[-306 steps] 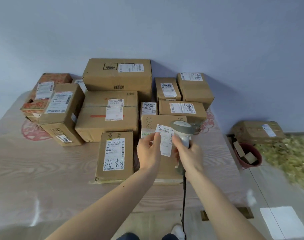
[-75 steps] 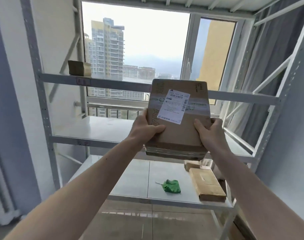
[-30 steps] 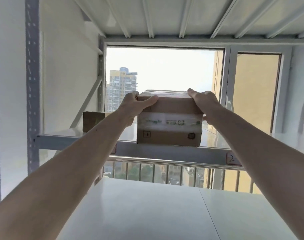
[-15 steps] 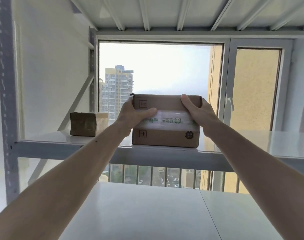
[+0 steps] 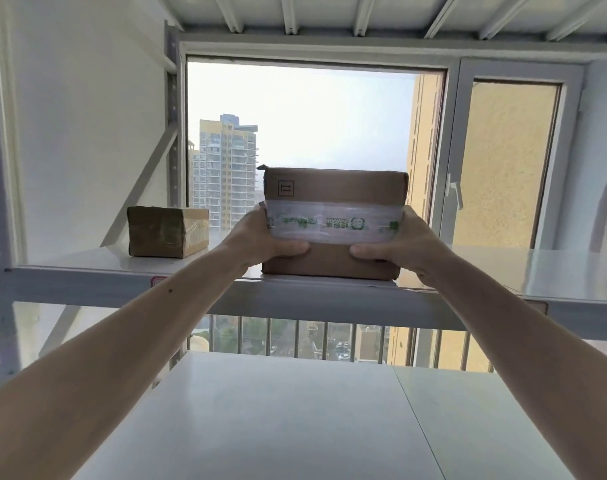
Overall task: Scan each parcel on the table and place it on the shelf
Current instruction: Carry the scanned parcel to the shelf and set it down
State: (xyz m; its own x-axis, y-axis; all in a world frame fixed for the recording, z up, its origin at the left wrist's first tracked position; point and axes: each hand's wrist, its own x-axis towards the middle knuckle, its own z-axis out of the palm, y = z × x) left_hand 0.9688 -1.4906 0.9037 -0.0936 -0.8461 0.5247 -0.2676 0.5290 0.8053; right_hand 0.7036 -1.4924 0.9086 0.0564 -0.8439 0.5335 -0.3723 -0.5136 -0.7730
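Observation:
A brown cardboard parcel (image 5: pixel 333 192) with a band of clear tape printed in green rests on the upper shelf (image 5: pixel 329 299) of a white metal rack, near its front edge. My left hand (image 5: pixel 264 237) holds the parcel's lower left corner, thumb across the front face. My right hand (image 5: pixel 399 244) holds the lower right corner the same way. Both arms reach up and forward. The parcel's label is out of sight.
A smaller taped brown parcel (image 5: pixel 167 235) sits on the same shelf to the left. The shelf's right part (image 5: pixel 537 271) is bare. A lower white shelf (image 5: pixel 295 410) lies below, another shelf's underside (image 5: pixel 329 15) above. A window (image 5: pixel 295 133) is behind the rack.
Since half a second ago my hands have slid from the parcel's upper sides down to its lower corners. The parcel sits flat on the shelf, slightly further in.

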